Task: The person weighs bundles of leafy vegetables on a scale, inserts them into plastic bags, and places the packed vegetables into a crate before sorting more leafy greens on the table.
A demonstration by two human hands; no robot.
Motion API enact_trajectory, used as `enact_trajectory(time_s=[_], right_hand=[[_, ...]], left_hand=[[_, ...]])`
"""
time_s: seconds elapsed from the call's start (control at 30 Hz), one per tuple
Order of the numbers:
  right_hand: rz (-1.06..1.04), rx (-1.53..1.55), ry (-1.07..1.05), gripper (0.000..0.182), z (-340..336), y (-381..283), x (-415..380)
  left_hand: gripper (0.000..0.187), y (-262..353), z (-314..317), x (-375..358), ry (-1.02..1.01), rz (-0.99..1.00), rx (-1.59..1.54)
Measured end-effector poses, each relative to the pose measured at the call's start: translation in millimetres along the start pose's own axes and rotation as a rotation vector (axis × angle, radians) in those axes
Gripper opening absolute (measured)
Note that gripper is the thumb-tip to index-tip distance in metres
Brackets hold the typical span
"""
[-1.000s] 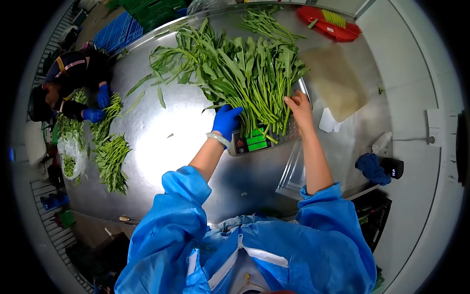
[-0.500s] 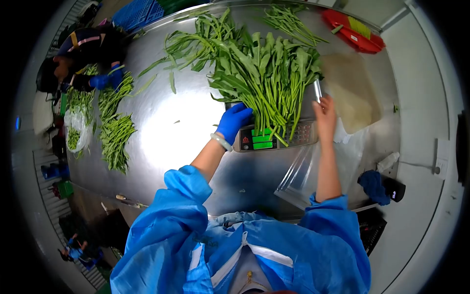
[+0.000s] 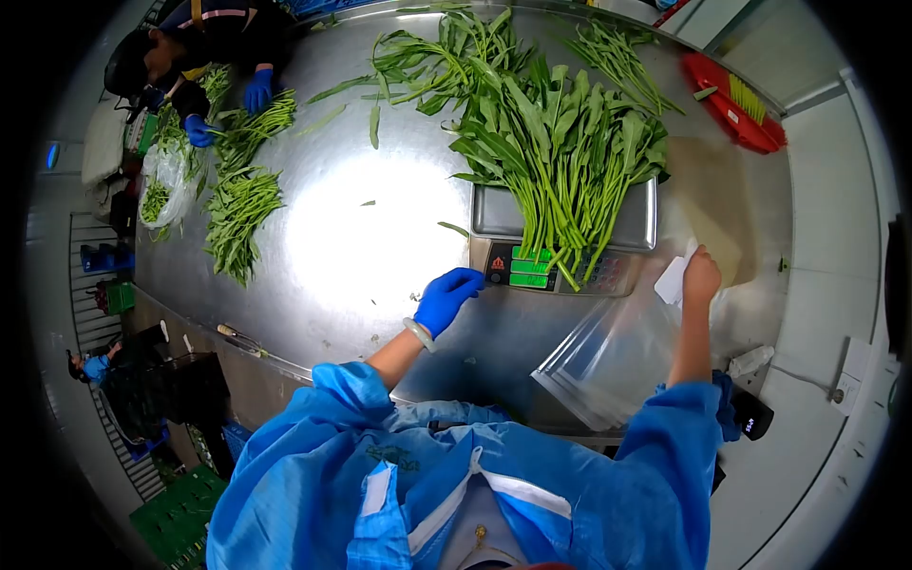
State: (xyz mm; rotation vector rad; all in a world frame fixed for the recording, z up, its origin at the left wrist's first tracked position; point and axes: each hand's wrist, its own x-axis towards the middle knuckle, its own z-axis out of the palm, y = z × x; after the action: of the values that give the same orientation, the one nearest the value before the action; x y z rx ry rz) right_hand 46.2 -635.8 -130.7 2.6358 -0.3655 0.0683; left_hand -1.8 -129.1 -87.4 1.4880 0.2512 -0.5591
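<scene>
A large bunch of leafy greens with long stems (image 3: pixel 560 152) lies across the metal pan (image 3: pixel 494 211) of a digital scale, stems hanging over its green-lit panel (image 3: pixel 613 274). My left hand (image 3: pixel 446 299), in a blue glove, is beside the panel's left end. Its fingers stretch out and hold nothing. To the right of the scale, my bare right hand (image 3: pixel 701 277) pinches a white slip of paper (image 3: pixel 671 281); the fingertips are partly hidden. Clear plastic bags (image 3: pixel 608 361) lie below the scale, close to my right forearm.
More loose greens (image 3: pixel 617 62) lie at the back. A red dustpan (image 3: pixel 727 104) is at the back right. On the left, a co-worker's blue-gloved hands (image 3: pixel 258 90) are among piles of greens (image 3: pixel 242 214) near a plastic bag (image 3: pixel 169 185). A small black device (image 3: pixel 752 416) sits at the right edge.
My left hand has drawn back from the stems toward me. My right hand has moved from the pan's right edge down to the white slip and now pinches it. The view has shifted.
</scene>
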Motion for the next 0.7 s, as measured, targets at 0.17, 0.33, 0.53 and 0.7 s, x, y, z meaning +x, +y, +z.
enact_trajectory(time_s=[0.17,0.33,0.53,0.7], right_hand=[[-0.221,0.163,-0.199,0.010,-103.8,8.4,-37.3],[-0.281,0.514,-0.425,0.021,-177.7,-36.2,-77.1],[-0.287,1.194,0.214,0.017,-262.2,-141.9,-41.9],[-0.160,1.131,0.291,0.015,-266.2,-217.5,40.1]], left_hand=[[0.021,-40.3,-47.8,-11.8,0.145,0.007,-0.054],[0.020,-76.0,-77.7,-31.6,0.198,-0.138,0.081],[0.024,-113.5,-98.5,-35.5,0.045,-0.177,0.136],[0.024,-101.4,-140.8,-28.8,0.102,-0.047,0.318]])
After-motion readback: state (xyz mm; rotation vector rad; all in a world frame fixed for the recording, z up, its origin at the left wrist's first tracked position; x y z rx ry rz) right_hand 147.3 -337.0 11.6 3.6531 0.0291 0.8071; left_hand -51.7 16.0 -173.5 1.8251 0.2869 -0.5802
